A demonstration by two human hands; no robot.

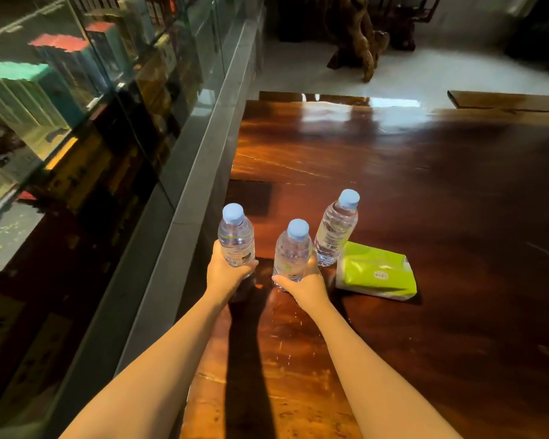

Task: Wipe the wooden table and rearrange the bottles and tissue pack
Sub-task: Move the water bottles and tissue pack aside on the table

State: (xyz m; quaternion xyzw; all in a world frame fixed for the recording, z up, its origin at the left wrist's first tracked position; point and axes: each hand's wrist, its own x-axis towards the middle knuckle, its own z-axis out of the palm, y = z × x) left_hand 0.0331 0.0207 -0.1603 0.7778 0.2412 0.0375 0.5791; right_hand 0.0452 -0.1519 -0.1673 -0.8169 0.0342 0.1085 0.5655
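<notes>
At table's near-left corner | left hand (227, 274) wrapped round left bottle (236, 239) | right hand (301, 285) wrapped round middle bottle (292, 251) | third bottle (336, 231) upright, just beside tissue pack (376, 271) | wooden table (425, 185) glossy, no cloth seen | judged: rearranging underway, wiping status unclear.

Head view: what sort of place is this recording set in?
Probably a shop or showroom, though that is a guess. A glass display case full of boxed goods lines the left side, a glossy wooden table fills the middle, and a carved wood root piece stands on the pale tiled floor beyond.
</notes>
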